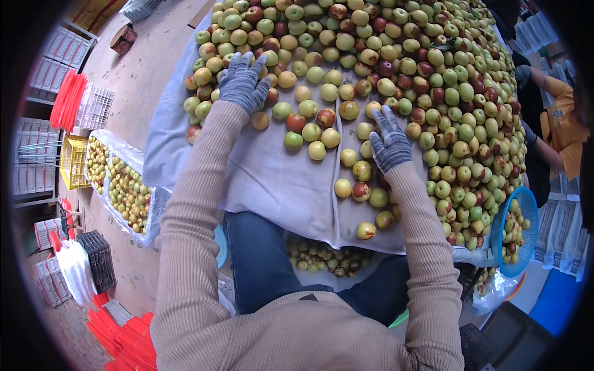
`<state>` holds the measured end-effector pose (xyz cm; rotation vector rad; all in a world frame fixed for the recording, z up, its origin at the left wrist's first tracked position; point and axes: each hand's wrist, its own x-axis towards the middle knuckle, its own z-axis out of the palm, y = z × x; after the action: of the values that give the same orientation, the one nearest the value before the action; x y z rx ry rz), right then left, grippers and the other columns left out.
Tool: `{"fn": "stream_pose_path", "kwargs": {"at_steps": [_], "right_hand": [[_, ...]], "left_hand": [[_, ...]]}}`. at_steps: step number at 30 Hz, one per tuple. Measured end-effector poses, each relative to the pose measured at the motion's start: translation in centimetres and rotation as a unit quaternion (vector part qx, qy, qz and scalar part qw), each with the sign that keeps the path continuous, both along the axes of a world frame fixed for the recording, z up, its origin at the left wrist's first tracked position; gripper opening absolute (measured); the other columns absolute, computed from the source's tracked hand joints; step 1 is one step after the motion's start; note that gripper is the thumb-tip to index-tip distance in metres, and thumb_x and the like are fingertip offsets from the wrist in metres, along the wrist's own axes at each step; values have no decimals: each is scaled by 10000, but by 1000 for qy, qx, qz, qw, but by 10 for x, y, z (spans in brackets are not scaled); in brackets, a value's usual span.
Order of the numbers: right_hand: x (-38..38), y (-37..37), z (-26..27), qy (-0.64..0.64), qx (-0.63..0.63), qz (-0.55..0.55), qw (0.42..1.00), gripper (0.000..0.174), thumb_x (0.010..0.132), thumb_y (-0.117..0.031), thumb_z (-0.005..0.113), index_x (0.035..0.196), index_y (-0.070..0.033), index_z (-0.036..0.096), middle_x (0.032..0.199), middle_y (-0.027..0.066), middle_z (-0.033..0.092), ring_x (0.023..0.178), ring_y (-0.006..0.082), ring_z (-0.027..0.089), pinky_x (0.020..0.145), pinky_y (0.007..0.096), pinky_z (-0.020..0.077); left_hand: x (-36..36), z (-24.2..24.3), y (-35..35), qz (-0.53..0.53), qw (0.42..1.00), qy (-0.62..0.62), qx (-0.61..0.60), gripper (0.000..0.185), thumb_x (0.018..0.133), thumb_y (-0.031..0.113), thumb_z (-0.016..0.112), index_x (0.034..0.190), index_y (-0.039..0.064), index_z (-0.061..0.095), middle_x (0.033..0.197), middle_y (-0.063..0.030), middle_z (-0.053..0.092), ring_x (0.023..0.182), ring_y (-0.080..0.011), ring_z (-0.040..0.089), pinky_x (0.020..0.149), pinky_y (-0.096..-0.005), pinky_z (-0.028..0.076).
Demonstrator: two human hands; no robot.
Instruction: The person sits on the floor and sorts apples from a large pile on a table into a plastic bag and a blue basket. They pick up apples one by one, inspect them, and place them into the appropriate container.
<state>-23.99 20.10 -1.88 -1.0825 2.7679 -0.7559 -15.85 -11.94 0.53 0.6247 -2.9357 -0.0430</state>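
Note:
Green, yellow and red-brown jujube fruits (445, 97) lie heaped on a table covered with pale cloth (278, 181). My left hand (243, 83), in a grey knit glove, rests with spread fingers on fruits at the heap's left edge. Farther right, my right hand (391, 139), in a matching glove, lies flat with its fingers apart, its fingertips against a yellowish fruit (372, 109). Between the hands several loose fruits (311, 132) are scattered on the cloth. More single fruits (362, 191) lie beside my right wrist. Neither hand is closed around a fruit.
A blue plastic basket (529, 232) with fruits hangs at the table's right corner. A plastic-lined crate of fruits (127, 195) stands on the floor at left, by a yellow crate (74, 162). More fruits (329, 259) lie below the table edge. A co-worker's gloved hands (523, 76) are at right.

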Motion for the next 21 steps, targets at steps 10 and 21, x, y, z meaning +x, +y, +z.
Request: {"fn": "stream_pose_path", "kwargs": {"at_steps": [10,21], "right_hand": [[141,82,47,-249,-381,-126,882,275,928,-108,445,1139,23,562,1049,130,619,836,146,621,741,250,494],[203,100,-17,-322,-138,-126,928,205,920,-147,474,978,-1,606,768,69,639,659,94,585,638,230,483]], "left_hand": [[51,-10,69,-122,990,-40,56,443,832,182,554,1269,146,493,1342,-161,409,1261,-334,353,1051,-427,267],[107,1,163,-12,904,148,401,223,814,108,619,1024,37,637,913,-122,651,803,-207,643,749,-286,498]]}}
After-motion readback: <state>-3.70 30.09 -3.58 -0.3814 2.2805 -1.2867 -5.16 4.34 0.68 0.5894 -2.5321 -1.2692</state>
